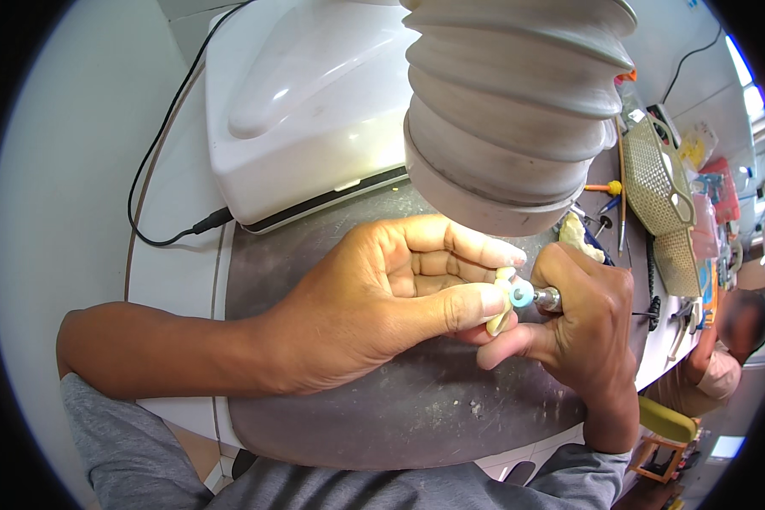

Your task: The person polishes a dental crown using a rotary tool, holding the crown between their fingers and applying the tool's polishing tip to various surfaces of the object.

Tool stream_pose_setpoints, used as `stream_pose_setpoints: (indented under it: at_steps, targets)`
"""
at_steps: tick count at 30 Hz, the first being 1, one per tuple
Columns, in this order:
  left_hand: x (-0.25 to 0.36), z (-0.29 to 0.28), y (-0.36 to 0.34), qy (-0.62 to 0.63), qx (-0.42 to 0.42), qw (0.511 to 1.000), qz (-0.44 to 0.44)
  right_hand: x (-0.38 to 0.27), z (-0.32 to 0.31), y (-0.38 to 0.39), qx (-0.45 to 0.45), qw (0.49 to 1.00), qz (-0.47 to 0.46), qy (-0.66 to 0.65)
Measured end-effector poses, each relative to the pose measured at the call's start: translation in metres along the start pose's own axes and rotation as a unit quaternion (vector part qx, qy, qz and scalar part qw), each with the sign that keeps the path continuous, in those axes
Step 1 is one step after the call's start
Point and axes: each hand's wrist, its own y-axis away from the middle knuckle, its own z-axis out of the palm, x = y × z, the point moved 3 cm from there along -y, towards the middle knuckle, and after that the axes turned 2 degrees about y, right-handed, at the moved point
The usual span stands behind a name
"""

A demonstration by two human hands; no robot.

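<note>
My left hand (382, 293) pinches a small cream-coloured dental bridge (501, 322) between thumb and fingers, just below the hose mouth. My right hand (588, 321) is wrapped round a rotary handpiece (549, 298), whose metal nose points left. On its tip sits a light blue polishing wheel (521, 293), up against the tooth-shaped piece or very close to it; the exact contact is hard to see. Most of the handpiece's body is hidden inside my right fist. The two hands meet closely, with the right fingers below the piece.
A ribbed white suction hose (510, 110) hangs low over my hands. Behind stands a white machine (314, 110) with a black cable (208, 223). Pale crumbs lie on the grey work surface (450, 416). At right are a plaster-like lump (578, 236), a beige basket (657, 170) and another person (714, 365).
</note>
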Motion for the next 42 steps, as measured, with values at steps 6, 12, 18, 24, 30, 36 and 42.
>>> stream_pose_setpoints:
  at_steps: [6,12,18,24,30,36,42]
  targets:
    - [-0.0007,-0.0008,-0.0002,-0.011,0.007,1.0,0.014,-0.0022,0.0016,0.0006,-0.006,1.0,-0.017,0.011]
    - [0.0,0.0002,0.0005,0.002,0.007,1.0,-0.007,0.0005,0.0008,-0.0007,0.014,1.0,0.002,0.005]
    - [-0.0008,0.0004,0.0001,-0.009,0.012,1.0,0.005,-0.0026,-0.0006,0.0,-0.001,1.0,-0.016,0.023]
    - [-0.0003,0.0009,0.0007,0.004,0.002,1.0,0.003,0.0001,0.0005,0.0004,0.016,1.0,-0.014,0.02]
    - [-0.0015,-0.0014,0.0005,-0.013,0.009,1.0,-0.002,0.0002,-0.0002,0.0002,0.017,0.999,-0.01,0.029]
    - [-0.0017,-0.0014,0.0004,-0.024,0.017,1.0,-0.008,-0.0024,0.0006,0.0009,0.012,0.998,-0.038,0.04]
    - [-0.0022,-0.0013,0.0013,-0.018,0.015,1.0,-0.012,0.0008,0.0003,0.0002,0.018,0.999,-0.016,0.027]
